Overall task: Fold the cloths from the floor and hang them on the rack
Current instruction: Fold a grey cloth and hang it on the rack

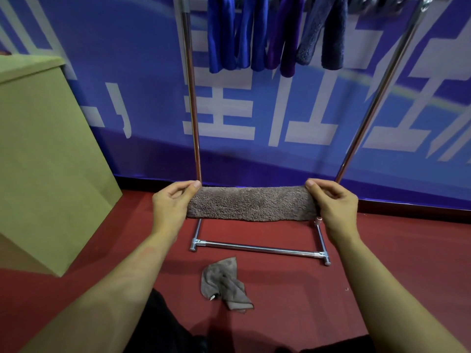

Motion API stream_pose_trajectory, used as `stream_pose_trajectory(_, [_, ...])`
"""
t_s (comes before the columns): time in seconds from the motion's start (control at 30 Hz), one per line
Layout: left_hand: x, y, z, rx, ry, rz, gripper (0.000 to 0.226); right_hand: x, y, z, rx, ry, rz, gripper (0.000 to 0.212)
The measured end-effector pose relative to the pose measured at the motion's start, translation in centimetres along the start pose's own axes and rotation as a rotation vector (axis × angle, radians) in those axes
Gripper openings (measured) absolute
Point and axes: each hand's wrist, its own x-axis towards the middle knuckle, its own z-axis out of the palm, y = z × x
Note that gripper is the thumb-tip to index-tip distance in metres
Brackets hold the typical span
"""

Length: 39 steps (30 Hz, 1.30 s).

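A brown fluffy cloth (251, 203), folded into a long narrow band, is stretched level between my hands above the floor. My left hand (172, 206) pinches its left end and my right hand (334, 206) pinches its right end. Below it, a second brown-grey cloth (224, 284) lies crumpled on the red floor. The metal rack (195, 110) stands straight ahead against the wall. Several blue, purple and dark grey cloths (276, 34) hang folded over its top bar.
A large olive-green box (43, 154) stands on the left, close to my left arm. The rack's base bar (260, 248) lies on the red floor (382, 250) just behind the crumpled cloth. A blue banner wall (280, 110) closes off the back.
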Motion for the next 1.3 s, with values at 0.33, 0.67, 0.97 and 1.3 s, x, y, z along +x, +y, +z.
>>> stream_pose_trajectory(0.33, [-0.2, -0.5, 0.2, 0.066, -0.1, -0.055, 0.029, 1.0, 2.0, 0.3, 0.047, 0.0, 0.217, 0.02])
stream_pose_trajectory(0.67, [-0.1, -0.7, 0.6, 0.045, -0.057, -0.085, 0.032, 0.9, 2.3, 0.1, -0.236, -0.066, 0.113, 0.038])
stream_pose_trajectory(0.97, [-0.2, -0.6, 0.4, 0.087, -0.07, -0.064, 0.031, 0.7, 1.8, 0.0, -0.255, -0.077, 0.054, 0.027])
stream_pose_trajectory(1.3, [0.0, -0.9, 0.5, 0.056, -0.027, -0.062, 0.035, 1.0, 2.4, 0.2, -0.244, -0.065, 0.03, 0.033])
